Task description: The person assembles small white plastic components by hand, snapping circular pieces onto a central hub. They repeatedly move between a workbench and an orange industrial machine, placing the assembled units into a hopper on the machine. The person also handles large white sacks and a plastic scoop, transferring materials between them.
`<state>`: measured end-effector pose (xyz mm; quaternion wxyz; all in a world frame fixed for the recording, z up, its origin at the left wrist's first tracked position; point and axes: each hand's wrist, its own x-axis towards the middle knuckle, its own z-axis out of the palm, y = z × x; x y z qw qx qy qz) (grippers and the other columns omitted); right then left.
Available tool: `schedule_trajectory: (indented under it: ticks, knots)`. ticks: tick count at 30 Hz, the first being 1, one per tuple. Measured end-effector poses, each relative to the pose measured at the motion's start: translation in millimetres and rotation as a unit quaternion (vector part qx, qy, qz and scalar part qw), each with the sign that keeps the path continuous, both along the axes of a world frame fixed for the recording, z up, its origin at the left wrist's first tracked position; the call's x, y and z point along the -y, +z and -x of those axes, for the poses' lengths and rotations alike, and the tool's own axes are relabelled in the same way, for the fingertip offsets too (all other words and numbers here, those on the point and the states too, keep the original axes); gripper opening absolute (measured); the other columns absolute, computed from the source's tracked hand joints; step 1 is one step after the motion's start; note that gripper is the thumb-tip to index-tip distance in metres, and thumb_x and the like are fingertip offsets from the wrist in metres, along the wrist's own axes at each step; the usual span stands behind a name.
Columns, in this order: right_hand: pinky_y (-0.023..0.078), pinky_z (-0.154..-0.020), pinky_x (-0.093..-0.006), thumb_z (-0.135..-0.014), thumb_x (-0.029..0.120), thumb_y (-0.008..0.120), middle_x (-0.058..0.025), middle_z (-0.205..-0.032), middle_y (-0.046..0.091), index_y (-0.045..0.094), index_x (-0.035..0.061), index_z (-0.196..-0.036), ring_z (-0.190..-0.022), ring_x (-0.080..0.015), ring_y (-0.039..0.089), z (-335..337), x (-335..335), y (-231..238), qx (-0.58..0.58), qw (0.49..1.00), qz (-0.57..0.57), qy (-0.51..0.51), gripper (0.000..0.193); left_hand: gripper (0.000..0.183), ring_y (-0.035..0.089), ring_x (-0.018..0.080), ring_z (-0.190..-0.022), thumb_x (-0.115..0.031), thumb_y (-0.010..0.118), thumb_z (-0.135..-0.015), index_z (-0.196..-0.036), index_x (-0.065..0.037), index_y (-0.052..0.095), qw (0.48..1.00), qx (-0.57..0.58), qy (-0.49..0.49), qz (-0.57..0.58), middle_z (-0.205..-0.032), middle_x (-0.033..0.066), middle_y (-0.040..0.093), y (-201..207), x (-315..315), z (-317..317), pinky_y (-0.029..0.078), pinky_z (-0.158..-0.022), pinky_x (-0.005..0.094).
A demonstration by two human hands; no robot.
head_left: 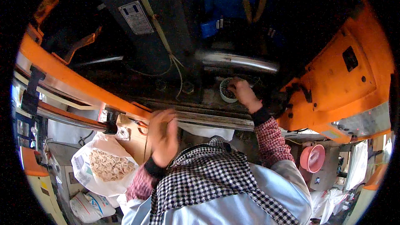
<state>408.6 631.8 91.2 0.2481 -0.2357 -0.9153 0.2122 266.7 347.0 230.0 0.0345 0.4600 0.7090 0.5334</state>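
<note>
Head cam: R hand point(243, 92) in white cup point(228, 99) w/ dark bits point(226, 88), can't tell grip; L hand point(164, 138) blurred, thumb apart.

- White cup point(227, 97): its wall is appearing smooth and plastic-like.
- Horizontal bar point(239, 62): polished metal is gleaming, glossy and smooth.
- Orange panel point(333, 75): a painted, metal-like surface is showing scuffs.
- Pink basin point(306, 161): smooth plastic is catching the light.
- Checked garment point(200, 179): matt cloth is folding softly.
- White sack point(84, 163): thin sheeting is creasing.
</note>
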Motion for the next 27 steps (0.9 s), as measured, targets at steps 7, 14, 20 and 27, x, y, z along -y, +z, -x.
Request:
schedule_trajectory:
  ticks: [7, 14, 20, 27]
  knots:
    - [0.047, -0.072, -0.0378, -0.075, 0.004, 0.066, -0.0162, -0.089, 0.061, 0.064, 0.0018, -0.091, -0.081, -0.0333, 0.059, -4, 23, 57, -0.048, 0.990, 0.116, 0.069, 0.016, 0.039, 0.057, 0.0176, -0.089, -0.037, 0.043, -0.095, -0.108, -0.001, 0.052, 0.688, 0.683, -0.241, 0.046, -0.093, 0.0089, 0.057, -100, -154, -15, 0.048, -0.083, 0.0354]
    - [0.048, -0.080, -0.0389, -0.085, 0.018, 0.056, -0.0126, -0.100, 0.064, 0.065, 0.0085, -0.100, -0.090, -0.0325, 0.061, -11, 19, 45, -0.086, 0.985, 0.137, 0.057, 0.020, 0.033, 0.052, 0.0206, -0.102, -0.030, 0.037, -0.098, -0.109, -0.002, 0.051, 0.643, 0.734, -0.216, 0.007, -0.104, 0.0077, 0.055, -111, -175, -23, 0.040, -0.099, 0.0409]
    - [0.048, -0.071, -0.0331, -0.081, 0.002, 0.060, -0.0158, -0.091, 0.061, 0.064, 0.0000, -0.095, -0.082, -0.0305, 0.060, -20, 9, 50, -0.104, 0.983, 0.148, 0.005, 0.015, 0.038, 0.046, 0.0318, -0.115, -0.023, 0.039, -0.097, -0.116, 0.009, 0.045, 0.624, 0.741, -0.249, -0.003, -0.121, 0.0211, 0.049, -94, -171, -22, 0.034, -0.105, 0.0435]
    - [0.048, -0.071, -0.0366, -0.079, 0.001, 0.061, -0.0186, -0.092, 0.061, 0.063, -0.0013, -0.095, -0.086, -0.0339, 0.060, -23, 3, 23, -0.056, 0.993, 0.093, -0.036, 0.017, 0.037, 0.040, 0.0371, -0.122, -0.013, 0.038, -0.094, -0.121, 0.013, 0.039, 0.617, 0.737, -0.278, 0.001, -0.128, 0.0248, 0.042, -99, -162, -12, 0.029, -0.109, 0.0455]
